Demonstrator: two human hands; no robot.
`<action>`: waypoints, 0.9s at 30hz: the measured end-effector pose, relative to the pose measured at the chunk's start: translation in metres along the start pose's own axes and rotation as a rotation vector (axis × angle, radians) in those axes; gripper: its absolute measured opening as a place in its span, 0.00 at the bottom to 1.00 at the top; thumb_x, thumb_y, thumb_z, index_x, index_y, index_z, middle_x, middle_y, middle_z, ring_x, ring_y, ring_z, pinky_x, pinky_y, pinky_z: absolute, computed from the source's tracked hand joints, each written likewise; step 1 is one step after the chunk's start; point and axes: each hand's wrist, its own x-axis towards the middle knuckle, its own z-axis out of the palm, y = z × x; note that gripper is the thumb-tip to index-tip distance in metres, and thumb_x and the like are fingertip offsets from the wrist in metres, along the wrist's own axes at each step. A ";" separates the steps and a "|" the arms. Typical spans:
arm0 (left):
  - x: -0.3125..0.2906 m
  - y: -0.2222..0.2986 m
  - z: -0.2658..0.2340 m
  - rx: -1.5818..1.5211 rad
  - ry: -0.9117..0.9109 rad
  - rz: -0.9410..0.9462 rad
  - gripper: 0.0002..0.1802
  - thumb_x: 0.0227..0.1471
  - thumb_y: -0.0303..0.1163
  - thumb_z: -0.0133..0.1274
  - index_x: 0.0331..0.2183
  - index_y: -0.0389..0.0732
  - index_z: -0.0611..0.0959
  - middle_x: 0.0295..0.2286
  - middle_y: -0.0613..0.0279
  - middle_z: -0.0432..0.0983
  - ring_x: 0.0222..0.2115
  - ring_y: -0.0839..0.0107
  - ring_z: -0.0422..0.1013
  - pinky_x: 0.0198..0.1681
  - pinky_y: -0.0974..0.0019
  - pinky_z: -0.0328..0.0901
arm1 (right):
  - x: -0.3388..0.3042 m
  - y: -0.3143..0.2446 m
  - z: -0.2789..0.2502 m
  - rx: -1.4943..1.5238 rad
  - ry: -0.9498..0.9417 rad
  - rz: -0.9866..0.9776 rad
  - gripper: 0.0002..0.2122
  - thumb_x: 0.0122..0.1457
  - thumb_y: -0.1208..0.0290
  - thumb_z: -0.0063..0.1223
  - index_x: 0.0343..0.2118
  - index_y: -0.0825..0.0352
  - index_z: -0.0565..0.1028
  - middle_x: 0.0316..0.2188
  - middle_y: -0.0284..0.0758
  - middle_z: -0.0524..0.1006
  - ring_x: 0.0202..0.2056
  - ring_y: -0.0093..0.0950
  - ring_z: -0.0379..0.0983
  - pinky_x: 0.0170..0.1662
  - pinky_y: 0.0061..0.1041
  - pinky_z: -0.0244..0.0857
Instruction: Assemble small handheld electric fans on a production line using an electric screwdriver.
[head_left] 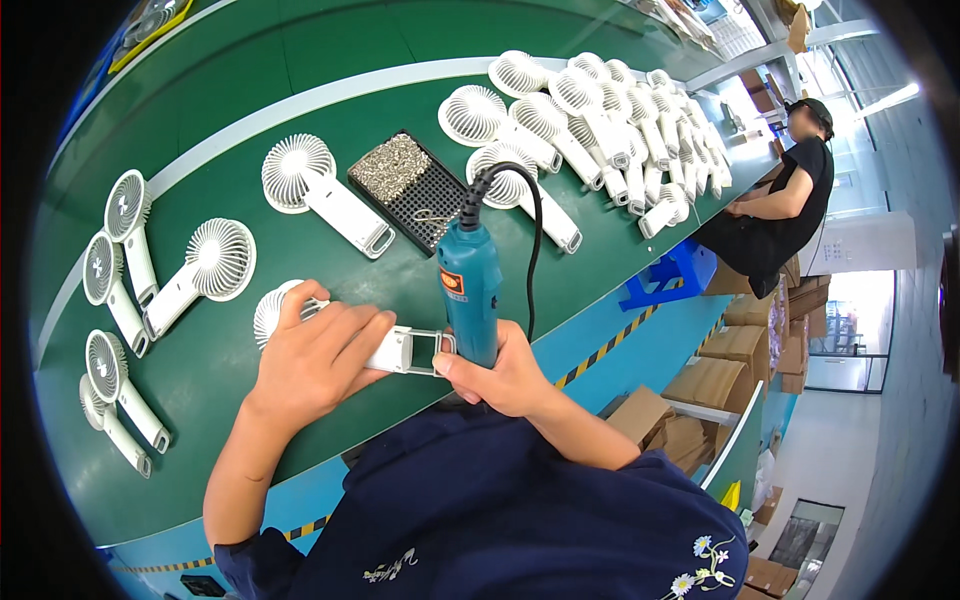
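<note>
My left hand (318, 362) is closed over a white handheld fan (393, 350), with its round grille showing past my fingers at the left. Teal and upright, an electric screwdriver (468, 290) is gripped in my right hand (508, 378), its black cable looping up and over to the right. My right thumb and fingers also touch a pale rectangular loop (430, 352) at the end of the fan's handle. The screwdriver's lower end is hidden by my hand. Just beyond lies a black perforated tray (432, 208) with many small metal screws (392, 166) heaped in it.
Another white fan (325, 195) lies left of the tray. Several more fans (210, 265) rest at the left, and a large pile (610, 110) covers the far right of the green table (250, 385). A person (790, 190) sits at the right, near a blue stool (672, 275) and cardboard boxes (715, 385).
</note>
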 end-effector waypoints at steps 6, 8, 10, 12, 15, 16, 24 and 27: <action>0.000 0.002 0.002 0.032 0.015 0.019 0.23 0.44 0.42 0.58 0.40 0.37 0.79 0.34 0.63 0.74 0.29 0.70 0.71 0.44 0.54 0.62 | 0.000 0.004 -0.003 0.027 -0.035 -0.031 0.06 0.59 0.73 0.55 0.30 0.68 0.70 0.14 0.25 0.67 0.14 0.13 0.61 0.18 0.16 0.55; 0.002 0.002 0.003 0.043 0.015 0.022 0.23 0.44 0.42 0.58 0.40 0.37 0.79 0.34 0.63 0.74 0.29 0.70 0.71 0.44 0.54 0.62 | 0.000 0.001 -0.003 0.017 -0.014 -0.004 0.06 0.59 0.74 0.55 0.29 0.67 0.69 0.14 0.26 0.68 0.13 0.13 0.61 0.17 0.17 0.55; 0.003 0.003 0.004 0.035 0.019 0.016 0.23 0.44 0.42 0.58 0.39 0.37 0.79 0.34 0.63 0.74 0.29 0.71 0.71 0.44 0.55 0.62 | -0.003 -0.002 -0.005 -0.012 -0.013 0.013 0.07 0.59 0.74 0.56 0.29 0.68 0.70 0.15 0.26 0.68 0.15 0.13 0.62 0.19 0.17 0.56; 0.003 0.003 0.005 0.033 0.011 0.017 0.23 0.43 0.42 0.58 0.39 0.37 0.79 0.34 0.64 0.74 0.29 0.71 0.71 0.44 0.55 0.62 | -0.002 -0.003 -0.003 -0.044 -0.014 0.032 0.07 0.59 0.74 0.56 0.30 0.68 0.70 0.16 0.26 0.68 0.17 0.14 0.63 0.21 0.17 0.57; 0.007 0.012 0.008 0.032 0.007 0.056 0.22 0.42 0.41 0.58 0.39 0.37 0.79 0.33 0.65 0.75 0.29 0.72 0.71 0.44 0.59 0.62 | -0.001 0.005 0.007 -0.240 0.007 -0.188 0.07 0.57 0.74 0.58 0.31 0.70 0.72 0.24 0.24 0.69 0.28 0.13 0.62 0.31 0.18 0.59; 0.009 0.010 0.006 0.058 0.042 0.064 0.22 0.42 0.41 0.59 0.39 0.38 0.80 0.33 0.66 0.75 0.29 0.73 0.71 0.43 0.61 0.62 | -0.003 0.007 0.010 -0.240 0.008 -0.190 0.07 0.57 0.74 0.58 0.31 0.70 0.72 0.24 0.24 0.69 0.28 0.13 0.62 0.31 0.18 0.59; 0.004 0.011 0.000 -0.009 0.004 0.025 0.27 0.34 0.39 0.60 0.41 0.39 0.79 0.34 0.67 0.74 0.30 0.73 0.71 0.43 0.60 0.60 | -0.024 -0.003 0.000 -0.152 0.121 -0.045 0.06 0.56 0.74 0.59 0.30 0.68 0.72 0.22 0.26 0.72 0.25 0.13 0.65 0.28 0.17 0.60; 0.004 0.011 0.004 0.045 -0.005 0.008 0.28 0.34 0.38 0.61 0.41 0.39 0.79 0.35 0.66 0.74 0.31 0.73 0.70 0.43 0.60 0.60 | -0.016 -0.005 -0.007 -0.153 0.063 0.056 0.06 0.56 0.74 0.59 0.31 0.68 0.73 0.23 0.26 0.72 0.25 0.13 0.65 0.29 0.18 0.61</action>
